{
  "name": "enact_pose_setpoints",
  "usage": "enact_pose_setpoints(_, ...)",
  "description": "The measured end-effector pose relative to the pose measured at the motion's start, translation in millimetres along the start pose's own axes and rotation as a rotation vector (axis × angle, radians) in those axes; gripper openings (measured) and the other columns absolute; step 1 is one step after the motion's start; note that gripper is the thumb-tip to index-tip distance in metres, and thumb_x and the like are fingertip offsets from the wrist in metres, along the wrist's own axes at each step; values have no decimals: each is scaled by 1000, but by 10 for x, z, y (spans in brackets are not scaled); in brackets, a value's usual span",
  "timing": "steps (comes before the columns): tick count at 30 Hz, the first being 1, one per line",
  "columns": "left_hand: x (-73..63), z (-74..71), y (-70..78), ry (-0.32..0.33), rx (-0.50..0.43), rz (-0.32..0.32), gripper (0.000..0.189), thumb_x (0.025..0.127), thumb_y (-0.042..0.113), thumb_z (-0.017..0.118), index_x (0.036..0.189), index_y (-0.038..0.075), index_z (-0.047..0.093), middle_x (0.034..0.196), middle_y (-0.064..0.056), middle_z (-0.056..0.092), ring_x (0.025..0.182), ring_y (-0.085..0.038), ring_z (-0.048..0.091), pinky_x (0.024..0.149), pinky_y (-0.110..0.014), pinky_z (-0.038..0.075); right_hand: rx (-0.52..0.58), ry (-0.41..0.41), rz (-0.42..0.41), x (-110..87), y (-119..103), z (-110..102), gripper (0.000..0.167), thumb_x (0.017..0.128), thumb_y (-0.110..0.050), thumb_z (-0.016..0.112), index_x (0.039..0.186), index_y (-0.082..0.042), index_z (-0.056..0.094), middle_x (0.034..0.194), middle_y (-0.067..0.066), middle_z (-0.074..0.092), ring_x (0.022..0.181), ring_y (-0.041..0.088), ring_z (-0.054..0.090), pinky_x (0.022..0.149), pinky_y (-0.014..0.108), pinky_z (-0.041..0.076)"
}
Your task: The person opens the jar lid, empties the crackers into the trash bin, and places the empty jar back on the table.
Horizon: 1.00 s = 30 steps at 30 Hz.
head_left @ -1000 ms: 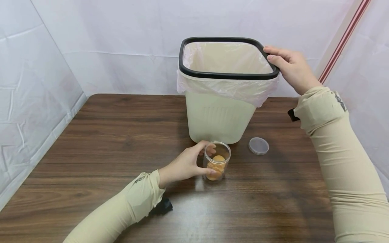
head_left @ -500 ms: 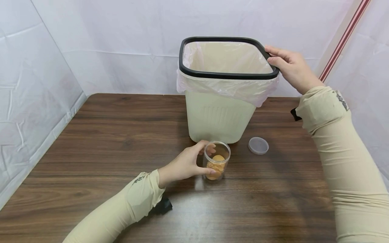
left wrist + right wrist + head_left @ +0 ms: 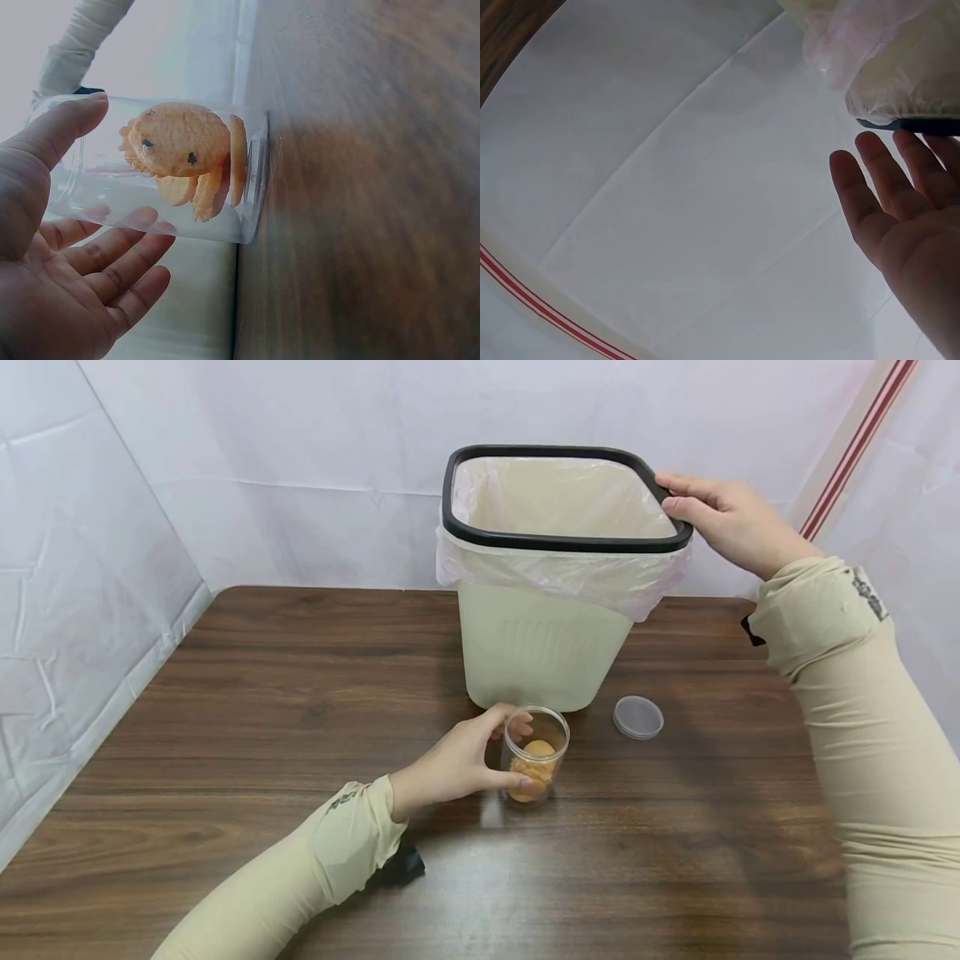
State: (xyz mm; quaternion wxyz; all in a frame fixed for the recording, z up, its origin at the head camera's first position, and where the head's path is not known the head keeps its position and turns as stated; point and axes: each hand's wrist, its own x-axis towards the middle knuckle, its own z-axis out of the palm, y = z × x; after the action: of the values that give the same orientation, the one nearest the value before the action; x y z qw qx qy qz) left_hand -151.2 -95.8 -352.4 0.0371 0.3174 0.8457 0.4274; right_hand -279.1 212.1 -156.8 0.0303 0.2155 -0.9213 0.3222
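Note:
A clear plastic jar (image 3: 551, 768) without a lid stands upright on the table in front of the bin. Inside it lie several orange-brown crackers (image 3: 184, 139) with small dark flecks, piled at the bottom. My left hand (image 3: 457, 764) holds the jar from its left side, thumb in front and fingers behind. In the left wrist view the thumb lies along the jar's wall. At the far right corner of the cream trash bin (image 3: 540, 643), my right hand (image 3: 731, 518) touches the black rim (image 3: 558, 542) with its fingers extended. In the right wrist view those fingertips are right at the rim.
A round clear lid (image 3: 638, 717) lies flat on the table to the right of the bin's base. A pinkish liner bag (image 3: 585, 578) folds over the bin's top. White sheeting (image 3: 315, 427) hangs behind the dark wooden table (image 3: 300, 668).
My right wrist and forearm have swung a little to the right, the fingertips staying at the rim. The left hand and the jar have not visibly moved.

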Motion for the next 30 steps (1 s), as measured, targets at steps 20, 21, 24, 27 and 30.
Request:
enact_pose_setpoints(20, 5, -21, -49, -6, 16, 34, 66, 76, 23, 82, 130, 8, 48, 120, -6, 67, 114, -22, 59, 98, -42, 46, 64, 40, 16, 24, -13, 95, 52, 101, -34, 39, 150, -16, 33, 154, 13, 32, 145, 25, 27, 119, 49, 18)
enact_pose_setpoints(21, 3, -21, -50, -6, 16, 38, 66, 76, 23, 81, 130, 8, 48, 120, -6, 67, 114, -21, 60, 98, -40, 46, 66, 37, 15, 25, -12, 97, 52, 101, -34, 39, 150, -16, 33, 154, 13, 32, 145, 25, 27, 119, 49, 19)
enact_pose_setpoints(24, 4, -17, -56, -4, 2, 41, 66, 76, 22, 82, 131, 8, 48, 120, -6, 67, 114, -20, 60, 97, -38, 47, 65, 35, 15, 26, -13, 101, 52, 101, -33, 39, 150, -16, 32, 154, 14, 32, 144, 26, 28, 119, 49, 19)
enact_pose_setpoints(27, 7, -18, -62, -5, -28, 36, 67, 75, 22, 82, 132, 8, 48, 120, -7, 67, 114, -20, 59, 97, -39, 47, 71, 35, 14, 25, -12, 97, 52, 101, -32, 39, 150, -15, 32, 154, 15, 33, 144, 27, 28, 119, 50, 19)
enact_pose_setpoints(30, 7, -21, -70, -18, -56, 23, 70, 75, 21, 82, 135, 8, 47, 122, -7, 66, 115, -20, 58, 97, -42, 47, 77, 41, 14, 30, -14, 100, 52, 101, -31, 39, 150, -14, 33, 154, 15, 33, 144, 26, 29, 119, 49, 19)
